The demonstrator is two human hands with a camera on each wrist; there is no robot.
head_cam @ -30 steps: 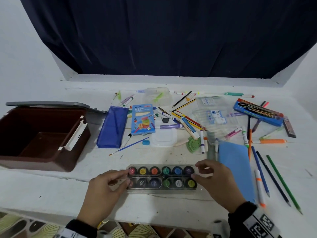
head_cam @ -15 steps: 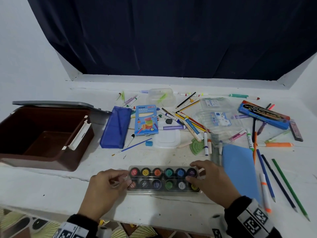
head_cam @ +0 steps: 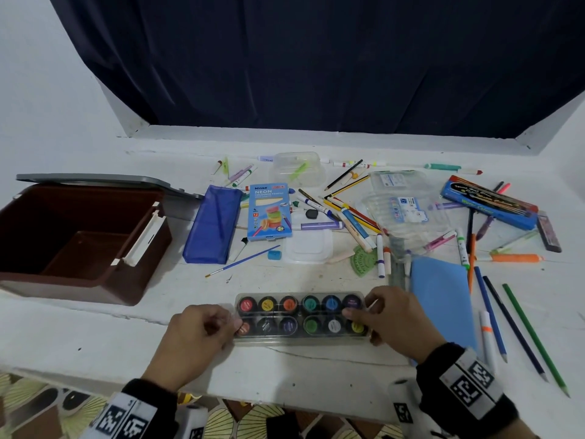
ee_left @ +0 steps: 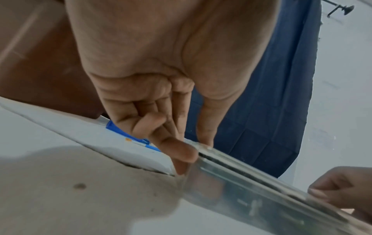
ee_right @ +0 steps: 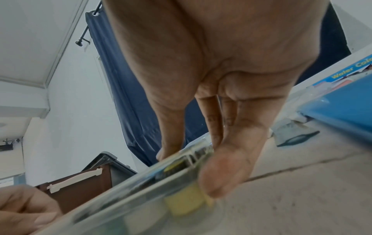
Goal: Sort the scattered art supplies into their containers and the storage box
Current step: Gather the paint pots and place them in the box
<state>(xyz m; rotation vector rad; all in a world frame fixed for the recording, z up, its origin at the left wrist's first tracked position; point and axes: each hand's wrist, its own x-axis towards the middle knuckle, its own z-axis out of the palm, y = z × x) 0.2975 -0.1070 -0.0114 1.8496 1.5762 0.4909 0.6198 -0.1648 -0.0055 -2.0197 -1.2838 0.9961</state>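
A clear plastic paint case [head_cam: 300,315] with two rows of coloured pots lies near the table's front edge. My left hand [head_cam: 228,324] pinches its left end between thumb and fingers; the left wrist view shows that hand [ee_left: 193,152] on the edge of the case [ee_left: 251,182]. My right hand [head_cam: 364,315] grips the right end, and in the right wrist view its thumb and fingers [ee_right: 217,174] clamp the case [ee_right: 161,182]. The brown storage box [head_cam: 136,274] stands open at the left.
Pens, pencils and markers [head_cam: 348,217] lie scattered mid-table. A dark blue pouch [head_cam: 212,229], a neon pencil box [head_cam: 269,210], clear containers [head_cam: 405,204], a blue watercolour box [head_cam: 487,201] and a light blue folder [head_cam: 443,296] surround them. Loose coloured pencils [head_cam: 522,324] lie at the right.
Both hands have stayed on the ends of the paint case, the right fingers shifting slightly over its right end. The case sits in about the same place.
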